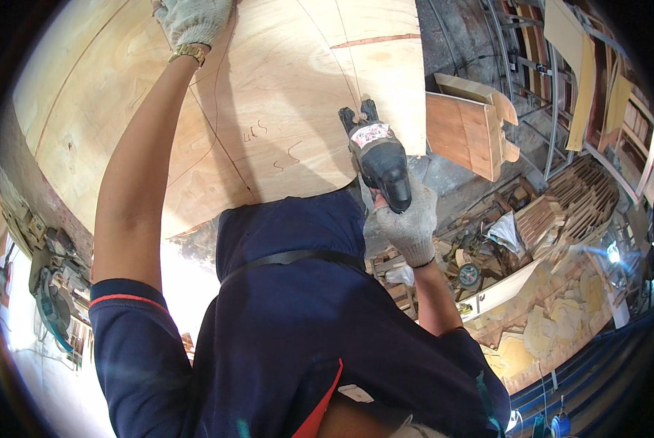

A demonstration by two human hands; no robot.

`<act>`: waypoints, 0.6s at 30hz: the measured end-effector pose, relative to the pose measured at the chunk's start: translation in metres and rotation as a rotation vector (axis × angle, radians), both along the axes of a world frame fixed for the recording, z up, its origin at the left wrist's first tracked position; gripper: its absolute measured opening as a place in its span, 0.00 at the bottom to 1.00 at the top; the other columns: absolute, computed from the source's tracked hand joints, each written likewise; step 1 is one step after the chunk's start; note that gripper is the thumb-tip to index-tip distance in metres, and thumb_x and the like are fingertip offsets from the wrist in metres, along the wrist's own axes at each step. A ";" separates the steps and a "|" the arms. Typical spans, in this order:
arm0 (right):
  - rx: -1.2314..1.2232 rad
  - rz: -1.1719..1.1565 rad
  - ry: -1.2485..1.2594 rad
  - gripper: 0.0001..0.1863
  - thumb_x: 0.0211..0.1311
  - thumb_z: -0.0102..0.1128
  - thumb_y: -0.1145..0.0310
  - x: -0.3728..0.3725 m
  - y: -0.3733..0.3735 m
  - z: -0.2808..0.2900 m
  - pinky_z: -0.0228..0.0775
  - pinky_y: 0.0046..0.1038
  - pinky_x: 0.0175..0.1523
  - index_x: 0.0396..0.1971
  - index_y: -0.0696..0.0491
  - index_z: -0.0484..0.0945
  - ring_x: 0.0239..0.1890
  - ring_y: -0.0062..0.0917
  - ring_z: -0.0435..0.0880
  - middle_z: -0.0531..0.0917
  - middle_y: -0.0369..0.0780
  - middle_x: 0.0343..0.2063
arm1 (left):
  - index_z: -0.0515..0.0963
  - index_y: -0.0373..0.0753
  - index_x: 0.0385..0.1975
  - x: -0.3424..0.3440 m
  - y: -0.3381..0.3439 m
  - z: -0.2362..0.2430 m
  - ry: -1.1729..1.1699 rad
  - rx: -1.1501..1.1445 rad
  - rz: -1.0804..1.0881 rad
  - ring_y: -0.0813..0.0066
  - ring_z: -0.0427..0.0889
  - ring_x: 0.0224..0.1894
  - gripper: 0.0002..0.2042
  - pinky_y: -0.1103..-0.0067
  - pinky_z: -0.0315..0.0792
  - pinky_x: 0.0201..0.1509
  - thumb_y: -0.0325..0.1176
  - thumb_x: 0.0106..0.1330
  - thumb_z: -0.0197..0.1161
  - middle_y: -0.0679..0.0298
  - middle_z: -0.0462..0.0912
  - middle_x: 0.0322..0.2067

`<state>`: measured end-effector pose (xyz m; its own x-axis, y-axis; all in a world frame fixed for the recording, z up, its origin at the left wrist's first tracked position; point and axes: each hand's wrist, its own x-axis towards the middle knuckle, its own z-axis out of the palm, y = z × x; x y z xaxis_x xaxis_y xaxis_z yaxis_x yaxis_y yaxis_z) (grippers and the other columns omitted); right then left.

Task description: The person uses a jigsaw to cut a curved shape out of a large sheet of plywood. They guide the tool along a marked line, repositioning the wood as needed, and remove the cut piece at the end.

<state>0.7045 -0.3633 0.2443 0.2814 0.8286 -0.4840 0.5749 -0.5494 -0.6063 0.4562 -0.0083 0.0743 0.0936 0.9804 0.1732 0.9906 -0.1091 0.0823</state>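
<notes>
A large plywood sheet (290, 87) lies in front of me, marked with curved and straight pencil lines and some handwriting. My right hand (409, 221), in a pale knit glove, is wrapped round the handle of a black jigsaw (384, 164) with a torn label on top. The jigsaw's forked front rests at the sheet's near right part, beside a drawn line. Its blade is hidden from above. At the upper left, my left hand (194, 20), gloved too, lies on the plywood with its fingers stretched out, partly cut off by the picture's edge.
Right of the sheet stands a wooden box-like piece (464, 131) with curved ends. Beyond it are metal racks with boards. Wood strips (579, 201) and offcuts (560, 321) pile up at the lower right. Tools and clutter (49, 285) sit at the far left.
</notes>
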 end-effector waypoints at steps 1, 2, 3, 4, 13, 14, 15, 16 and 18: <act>0.004 0.004 -0.001 0.12 0.48 0.68 0.70 0.000 0.001 0.000 0.76 0.44 0.38 0.35 0.55 0.81 0.29 0.48 0.85 0.83 0.48 0.25 | 0.56 0.33 0.77 0.000 0.000 0.000 -0.001 0.000 0.000 0.46 0.50 0.80 0.40 0.54 0.43 0.81 0.55 0.73 0.54 0.46 0.56 0.78; 0.008 0.008 -0.003 0.12 0.48 0.68 0.70 0.000 0.002 0.001 0.76 0.44 0.38 0.35 0.55 0.81 0.29 0.48 0.85 0.83 0.48 0.25 | 0.56 0.33 0.77 0.000 0.000 0.001 -0.003 0.000 -0.001 0.46 0.50 0.80 0.41 0.55 0.43 0.81 0.55 0.73 0.54 0.45 0.56 0.78; 0.013 0.010 -0.005 0.12 0.49 0.68 0.70 0.000 0.003 0.001 0.76 0.44 0.38 0.35 0.55 0.81 0.29 0.48 0.85 0.83 0.47 0.25 | 0.56 0.33 0.77 0.001 0.000 0.002 -0.005 0.001 -0.002 0.46 0.50 0.80 0.41 0.55 0.43 0.81 0.55 0.73 0.54 0.45 0.56 0.78; -0.003 0.001 0.022 0.12 0.49 0.68 0.70 0.000 0.006 0.003 0.76 0.44 0.38 0.35 0.55 0.81 0.29 0.48 0.85 0.83 0.47 0.25 | 0.56 0.32 0.77 0.002 -0.001 0.003 -0.011 0.003 -0.001 0.46 0.50 0.80 0.41 0.55 0.43 0.81 0.55 0.73 0.54 0.45 0.56 0.78; -0.028 -0.009 0.075 0.11 0.49 0.67 0.72 0.001 0.016 0.005 0.76 0.41 0.37 0.35 0.56 0.81 0.29 0.48 0.86 0.83 0.47 0.25 | 0.56 0.32 0.77 0.004 -0.003 0.006 -0.021 0.012 -0.005 0.45 0.51 0.80 0.41 0.55 0.44 0.81 0.54 0.73 0.55 0.43 0.57 0.77; -0.023 -0.006 0.081 0.11 0.49 0.67 0.72 0.002 0.017 0.005 0.77 0.41 0.37 0.34 0.56 0.81 0.29 0.48 0.86 0.83 0.47 0.24 | 0.56 0.32 0.77 0.004 -0.003 0.007 -0.021 0.008 -0.004 0.45 0.51 0.80 0.41 0.55 0.44 0.81 0.54 0.73 0.55 0.43 0.57 0.77; -0.019 -0.003 0.088 0.11 0.50 0.67 0.72 0.002 0.018 0.005 0.77 0.41 0.37 0.34 0.56 0.81 0.29 0.48 0.86 0.83 0.47 0.24 | 0.56 0.32 0.77 0.004 -0.003 0.007 -0.021 0.005 -0.003 0.45 0.51 0.80 0.40 0.55 0.44 0.81 0.54 0.73 0.55 0.43 0.57 0.77; -0.013 -0.002 0.086 0.11 0.50 0.67 0.72 0.002 0.020 0.006 0.77 0.41 0.36 0.34 0.56 0.81 0.29 0.48 0.86 0.83 0.47 0.24 | 0.56 0.32 0.77 0.004 -0.004 0.007 -0.022 0.011 -0.004 0.45 0.51 0.80 0.40 0.55 0.44 0.81 0.54 0.73 0.55 0.43 0.57 0.77; -0.002 -0.001 0.083 0.11 0.50 0.67 0.72 0.001 0.022 0.008 0.77 0.41 0.36 0.34 0.56 0.81 0.29 0.47 0.86 0.83 0.48 0.24 | 0.56 0.32 0.77 0.005 -0.004 0.007 -0.022 0.022 -0.007 0.45 0.51 0.80 0.40 0.55 0.44 0.81 0.54 0.73 0.54 0.43 0.57 0.77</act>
